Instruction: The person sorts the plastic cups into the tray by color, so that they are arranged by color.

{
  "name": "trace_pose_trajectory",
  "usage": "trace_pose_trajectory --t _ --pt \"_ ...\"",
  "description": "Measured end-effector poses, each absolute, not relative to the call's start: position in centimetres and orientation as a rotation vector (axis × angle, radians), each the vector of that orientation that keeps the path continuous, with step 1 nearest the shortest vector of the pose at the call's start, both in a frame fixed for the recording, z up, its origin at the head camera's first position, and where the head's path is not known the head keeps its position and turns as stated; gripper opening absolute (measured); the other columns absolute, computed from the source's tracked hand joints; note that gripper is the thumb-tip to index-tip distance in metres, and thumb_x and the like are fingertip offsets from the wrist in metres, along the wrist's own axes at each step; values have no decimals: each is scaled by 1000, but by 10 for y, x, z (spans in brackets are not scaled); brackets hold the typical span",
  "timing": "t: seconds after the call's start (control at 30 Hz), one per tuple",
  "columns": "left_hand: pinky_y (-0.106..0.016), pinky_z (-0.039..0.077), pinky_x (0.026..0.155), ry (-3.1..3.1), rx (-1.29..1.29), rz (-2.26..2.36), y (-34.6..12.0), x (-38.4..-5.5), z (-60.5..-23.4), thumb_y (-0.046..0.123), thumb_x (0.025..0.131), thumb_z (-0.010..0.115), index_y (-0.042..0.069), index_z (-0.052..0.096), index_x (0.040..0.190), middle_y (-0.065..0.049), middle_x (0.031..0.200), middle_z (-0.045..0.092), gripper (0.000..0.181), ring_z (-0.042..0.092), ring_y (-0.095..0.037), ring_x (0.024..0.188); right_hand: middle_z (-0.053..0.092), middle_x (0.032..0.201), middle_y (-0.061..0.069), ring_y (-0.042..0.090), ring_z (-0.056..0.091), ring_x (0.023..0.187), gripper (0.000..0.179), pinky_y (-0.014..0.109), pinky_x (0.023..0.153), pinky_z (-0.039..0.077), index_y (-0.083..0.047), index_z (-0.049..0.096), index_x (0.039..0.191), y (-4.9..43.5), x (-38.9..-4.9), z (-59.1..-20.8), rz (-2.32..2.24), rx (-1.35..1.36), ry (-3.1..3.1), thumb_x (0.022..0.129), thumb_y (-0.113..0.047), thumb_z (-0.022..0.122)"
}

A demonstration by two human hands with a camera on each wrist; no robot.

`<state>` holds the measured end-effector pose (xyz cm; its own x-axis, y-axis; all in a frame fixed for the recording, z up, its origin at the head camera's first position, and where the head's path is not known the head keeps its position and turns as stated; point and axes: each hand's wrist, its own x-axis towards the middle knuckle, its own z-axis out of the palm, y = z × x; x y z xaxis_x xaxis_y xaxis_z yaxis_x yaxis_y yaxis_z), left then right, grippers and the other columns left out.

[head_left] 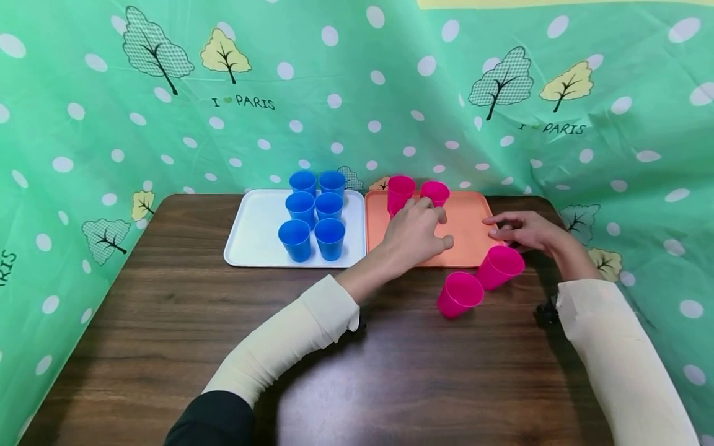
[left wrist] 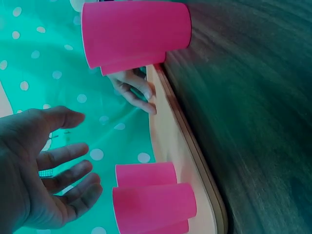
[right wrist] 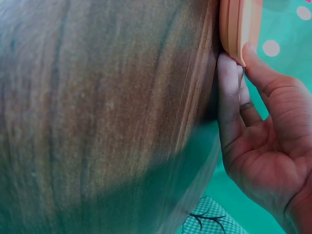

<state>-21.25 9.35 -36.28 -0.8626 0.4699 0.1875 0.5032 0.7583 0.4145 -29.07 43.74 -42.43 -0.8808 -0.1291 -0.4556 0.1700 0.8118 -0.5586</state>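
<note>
My left hand point(head_left: 415, 232) hovers over the orange tray point(head_left: 468, 214), beside the pink cups point(head_left: 401, 192) standing at its back left. In the left wrist view that left hand point(left wrist: 53, 168) has its fingers spread and slightly bent, apart from the cups and holding nothing. At the tray's right edge, my right hand point(head_left: 527, 232) pinches the rim. The right wrist view puts the thumb of the right hand point(right wrist: 268, 131) on the upper side of the tray's edge point(right wrist: 234, 29) and its fingers on the lower side. Part of the pink cups is hidden behind my left hand.
A white tray point(head_left: 251, 226) on the left bears several blue cups point(head_left: 294, 238) in rows. Two pink cups, a front one point(head_left: 458, 296) and a rear one point(head_left: 499, 267), stand at the orange tray's front right. A polka-dot cloth point(head_left: 357, 80) hangs behind the brown table point(head_left: 167, 297).
</note>
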Motion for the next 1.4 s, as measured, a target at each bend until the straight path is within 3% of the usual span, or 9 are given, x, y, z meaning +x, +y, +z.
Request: trace_pose_trajectory --t 0.37,0.73,0.97,1.4 --pt "-20 57 77 -2992 -987 -785 101 -195 -362 45 99 84 19 79 136 4 120 70 45 62 -9 101 68 124 14 31 66 113 71 37 88 68 -16 54 167 438 -289 -427 -853 35 2496 109 -52 73" --pt "-17 58 81 -3111 -1129 -739 107 -175 -354 63 90 88 28 74 146 6 136 70 67 61 -4 111 68 118 12 27 68 105 71 38 85 70 -10 53 167 439 -289 -427 -863 -17 2521 110 -47 74" --pt "-18 57 80 -3144 -1156 -643 110 -169 -354 68 83 93 33 71 150 9 136 66 79 58 -6 114 70 117 11 27 67 106 69 37 84 69 -11 55 166 439 -290 -427 -870 -6 2520 110 -46 75" --pt "-15 53 76 -3130 -1227 -589 118 -165 -358 55 84 97 29 77 137 11 121 66 63 56 -1 101 70 117 10 25 68 104 70 37 84 69 -10 54 166 438 -290 -425 -874 -6 2528 109 -45 75"
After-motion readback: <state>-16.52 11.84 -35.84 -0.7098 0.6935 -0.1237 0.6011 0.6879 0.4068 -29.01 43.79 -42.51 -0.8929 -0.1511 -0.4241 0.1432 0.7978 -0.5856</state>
